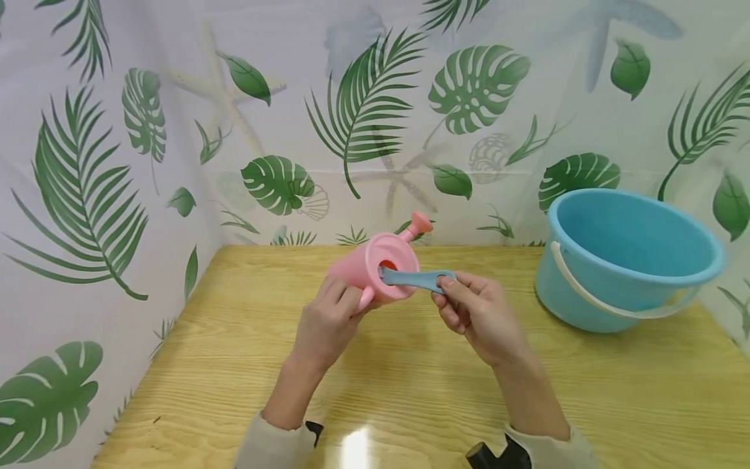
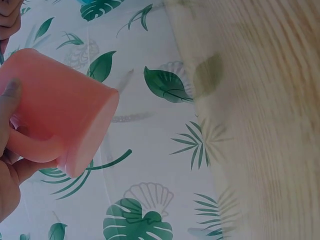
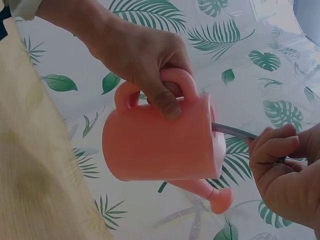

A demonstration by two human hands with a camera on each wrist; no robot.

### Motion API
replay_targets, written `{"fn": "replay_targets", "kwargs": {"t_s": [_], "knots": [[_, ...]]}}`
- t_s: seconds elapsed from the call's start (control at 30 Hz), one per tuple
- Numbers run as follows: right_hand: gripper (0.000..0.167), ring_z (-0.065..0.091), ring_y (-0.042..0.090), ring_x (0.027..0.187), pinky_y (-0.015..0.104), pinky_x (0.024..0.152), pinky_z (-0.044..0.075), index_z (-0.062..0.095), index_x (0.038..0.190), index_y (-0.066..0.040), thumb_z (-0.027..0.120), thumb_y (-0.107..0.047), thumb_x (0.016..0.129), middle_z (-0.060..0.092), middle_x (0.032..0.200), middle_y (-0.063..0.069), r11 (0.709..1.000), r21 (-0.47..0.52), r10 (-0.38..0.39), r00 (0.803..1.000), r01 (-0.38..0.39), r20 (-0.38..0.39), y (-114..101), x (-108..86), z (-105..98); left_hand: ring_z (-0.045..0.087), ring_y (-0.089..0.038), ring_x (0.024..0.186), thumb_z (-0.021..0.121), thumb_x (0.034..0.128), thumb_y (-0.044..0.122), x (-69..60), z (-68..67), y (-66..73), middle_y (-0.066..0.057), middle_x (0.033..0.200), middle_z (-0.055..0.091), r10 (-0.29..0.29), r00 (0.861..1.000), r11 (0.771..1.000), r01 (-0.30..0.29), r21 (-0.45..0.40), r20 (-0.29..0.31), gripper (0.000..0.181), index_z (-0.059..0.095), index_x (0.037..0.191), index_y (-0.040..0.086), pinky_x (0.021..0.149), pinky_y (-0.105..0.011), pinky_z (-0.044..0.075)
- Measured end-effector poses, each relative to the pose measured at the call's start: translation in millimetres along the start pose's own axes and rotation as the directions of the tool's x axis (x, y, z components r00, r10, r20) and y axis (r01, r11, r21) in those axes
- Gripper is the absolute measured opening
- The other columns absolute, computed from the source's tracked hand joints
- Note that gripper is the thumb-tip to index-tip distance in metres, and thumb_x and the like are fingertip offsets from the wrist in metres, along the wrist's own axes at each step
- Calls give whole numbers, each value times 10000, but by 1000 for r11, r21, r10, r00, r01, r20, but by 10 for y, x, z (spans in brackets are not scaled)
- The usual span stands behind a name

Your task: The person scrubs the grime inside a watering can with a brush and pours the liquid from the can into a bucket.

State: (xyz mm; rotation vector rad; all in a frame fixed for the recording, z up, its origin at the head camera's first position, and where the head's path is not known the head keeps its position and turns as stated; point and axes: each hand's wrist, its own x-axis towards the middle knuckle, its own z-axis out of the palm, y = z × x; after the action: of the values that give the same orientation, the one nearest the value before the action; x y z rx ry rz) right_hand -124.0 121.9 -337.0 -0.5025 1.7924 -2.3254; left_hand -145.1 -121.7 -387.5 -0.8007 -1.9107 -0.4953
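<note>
A pink toy watering can (image 1: 351, 266) is held tilted above the table, its open top facing right and its spout head (image 1: 419, 223) pointing up and away. My left hand (image 1: 327, 320) grips its handle, thumb against the wall in the right wrist view. My right hand (image 1: 483, 316) pinches the end of a blue plastic handle (image 1: 413, 279) with a hole in it. The handle's other end goes into the can's opening, where its tip is hidden. Something red (image 1: 389, 266) shows inside the opening; its kind is unclear.
A light blue bucket (image 1: 592, 299) with a white bail handle (image 1: 603, 305) stands upright at the right of the wooden table (image 1: 234, 365). A leaf-printed cloth (image 1: 375, 98) hangs behind the table and along its left side.
</note>
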Motion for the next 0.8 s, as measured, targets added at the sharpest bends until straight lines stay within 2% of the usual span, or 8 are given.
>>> {"fn": "replay_targets", "kwargs": {"t_s": [0.13,0.23,0.33,0.4,0.57,0.8], "knots": [[269,420,47,519,264,488,208,650,889,-56,474,-160,1064,576,720,-14,998,44,-51,998,53,-30,-27,-45,-58,488,-195,663,652,938,356,23,42,28,-42,715,472,24,999,1000,-24,-11,-21,393,454,742,79,472,-276,456],[272,422,52,520,252,480,224,646,893,-29,483,-166,1061,575,716,-10,998,18,-56,998,56,-28,-32,-54,-69,488,-188,661,654,938,355,55,81,76,-41,715,479,55,998,998,-55,-4,-34,392,454,740,82,483,-255,455],[275,426,67,528,219,477,290,638,892,0,493,-166,1057,577,718,-8,998,-40,-47,999,47,6,-14,-36,-27,485,-183,655,642,948,353,78,102,122,-40,713,487,94,995,995,-94,17,-25,383,468,739,84,473,-231,448],[278,415,76,522,223,472,293,629,885,5,484,-158,1059,570,711,-10,996,-70,-55,998,57,25,-14,-33,-1,487,-182,656,622,963,351,83,103,135,-41,715,493,112,994,993,-111,31,-8,373,479,744,84,461,-221,441],[277,415,65,504,210,451,282,642,866,-43,470,-134,1062,564,700,-14,994,-48,-98,995,98,-6,-90,-67,-13,490,-191,663,614,961,355,65,56,90,-49,718,492,79,997,997,-79,25,5,384,465,742,77,454,-240,444],[274,438,57,518,181,465,338,633,865,-42,484,-164,1060,560,704,-9,997,-62,-54,998,56,21,-66,-42,31,490,-188,669,688,918,328,43,-14,27,-34,718,480,25,1000,1000,-25,2,-15,379,461,736,86,476,-253,463]]}}
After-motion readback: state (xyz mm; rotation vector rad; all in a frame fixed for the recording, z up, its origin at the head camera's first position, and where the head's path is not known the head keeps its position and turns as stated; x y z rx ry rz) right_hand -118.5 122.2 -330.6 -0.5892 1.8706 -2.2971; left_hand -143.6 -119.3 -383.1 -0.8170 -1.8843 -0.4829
